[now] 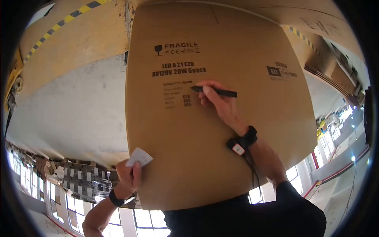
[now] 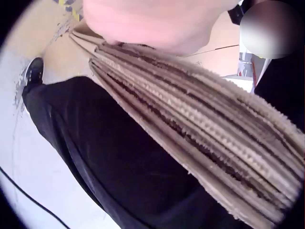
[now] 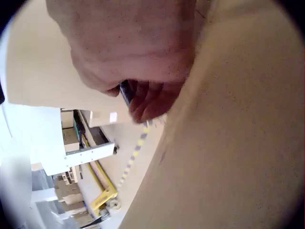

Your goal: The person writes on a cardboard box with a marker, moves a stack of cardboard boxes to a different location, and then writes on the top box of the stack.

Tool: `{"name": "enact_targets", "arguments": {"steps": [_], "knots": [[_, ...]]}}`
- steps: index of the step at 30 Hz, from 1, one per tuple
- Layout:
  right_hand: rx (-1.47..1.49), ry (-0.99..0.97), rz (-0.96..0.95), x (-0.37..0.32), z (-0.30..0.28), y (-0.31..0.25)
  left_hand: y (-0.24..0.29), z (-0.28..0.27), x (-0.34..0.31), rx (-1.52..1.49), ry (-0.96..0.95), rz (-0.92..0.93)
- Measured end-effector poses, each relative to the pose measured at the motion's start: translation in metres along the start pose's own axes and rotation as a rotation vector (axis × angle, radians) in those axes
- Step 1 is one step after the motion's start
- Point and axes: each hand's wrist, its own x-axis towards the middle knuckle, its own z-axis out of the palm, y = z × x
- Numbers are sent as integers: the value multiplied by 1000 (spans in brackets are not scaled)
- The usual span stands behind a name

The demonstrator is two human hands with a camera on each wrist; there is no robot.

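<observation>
A flattened brown cardboard carton (image 1: pixel 189 138) with black print spreads in front of me, topmost of a stack whose layered edges (image 2: pixel 190 124) show in the left wrist view. My right hand (image 1: pixel 221 100) pinches a black marker pen (image 1: pixel 225 93), its tip close beside the printed quantity and weight lines. In the right wrist view the pen (image 3: pixel 126 91) is mostly hidden under the hand. At the carton's lower left edge my left hand (image 1: pixel 129 175) pinches a small white paper slip (image 1: pixel 141 157) between thumb and fingers.
Grey floor (image 1: pixel 75 106) lies left of the stack, with yellow-black tape (image 1: pixel 71 16) beyond it. More cardboard sheets (image 1: pixel 331 83) stand at the right. A wrapped stack of cartons (image 1: pixel 85 179) is at the lower left. A yellow pallet jack (image 3: pixel 105 193) shows in the right wrist view.
</observation>
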Motion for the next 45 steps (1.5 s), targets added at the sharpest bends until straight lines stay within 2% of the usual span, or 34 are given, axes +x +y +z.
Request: {"name": "enact_targets", "arguments": {"steps": [3,7,11,14,17,19,21,24,26,29,32,35,38,45], "knots": [[-44,-21,106,9,-1,12,-2,5,6,-19,35,107],[-186,28,121,17,-4,12,3,11,14,-10,98,185],[-252,91,72,25,4,24,-13,11,-8,204,72,207],[-351,77,56,28,3,20,-11,5,-4,-47,-87,40],[-370,68,56,25,3,26,-13,15,-4,48,110,89],[-380,67,41,29,2,29,-15,7,-5,12,-16,9],[-405,74,55,27,3,31,-14,3,-9,16,-58,0],[-312,116,162,27,4,27,-19,9,-9,60,32,111],[-326,134,125,29,7,26,-25,11,-16,47,83,157],[-353,150,97,30,4,28,-22,8,-10,42,0,180],[-364,125,103,27,2,29,-23,8,-14,136,17,172],[-364,135,100,26,2,28,-21,4,-16,-15,-84,59],[-296,165,113,26,3,28,-24,8,-20,90,34,135],[-384,172,87,28,0,32,-26,7,-23,82,18,121]]}}
